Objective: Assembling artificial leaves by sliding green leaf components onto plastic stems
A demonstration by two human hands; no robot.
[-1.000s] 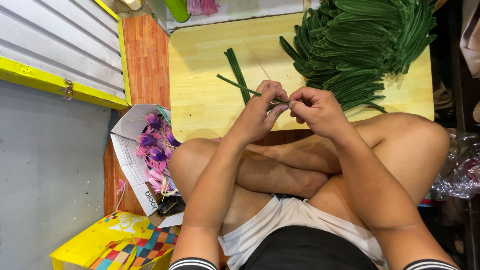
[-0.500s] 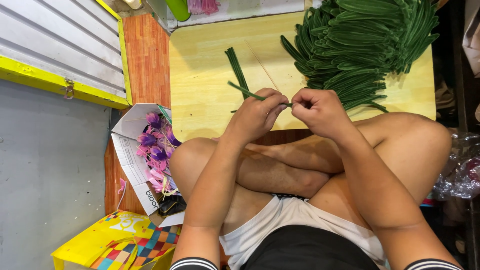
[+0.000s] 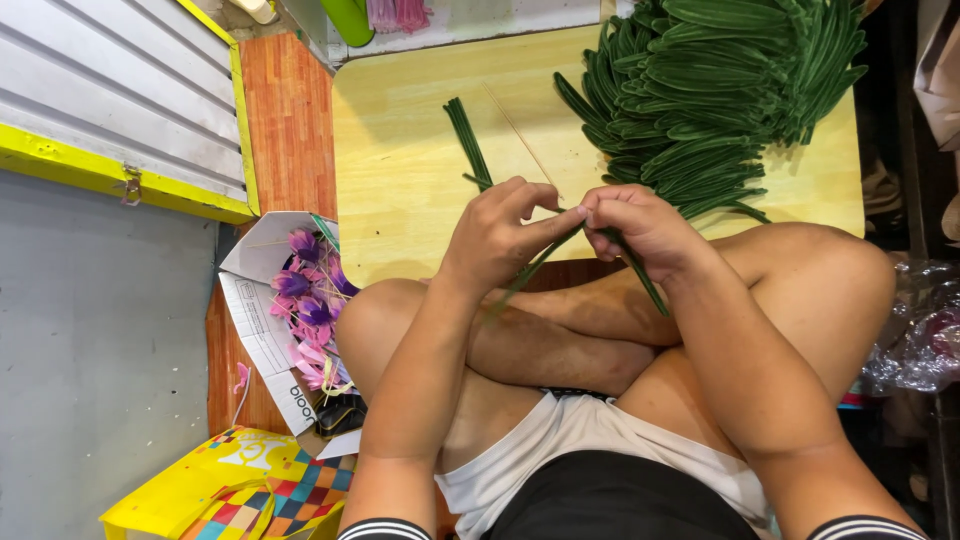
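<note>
I sit cross-legged at a low yellow wooden table (image 3: 400, 170). My left hand (image 3: 495, 235) and my right hand (image 3: 640, 225) meet above my knees and pinch thin green stems (image 3: 530, 272) between their fingertips. One stem slants down to the left below my left hand, another (image 3: 645, 285) slants down to the right below my right hand. A thin pale stick (image 3: 520, 135) rises from between my fingers across the table. A small bundle of straight green stems (image 3: 465, 140) lies on the table just beyond my left hand.
A large heap of green fuzzy leaf-shaped pieces (image 3: 720, 90) covers the table's far right. A white cardboard box (image 3: 262, 330) with pink and purple artificial flowers (image 3: 310, 310) stands on the floor at left. A yellow patterned bag (image 3: 230, 490) lies nearer. Crumpled clear plastic (image 3: 915, 330) sits at right.
The green stems, held level and pointing left above the table a second ago, now hang down on both sides of my fingers. My hands have stayed close together at the table edge.
</note>
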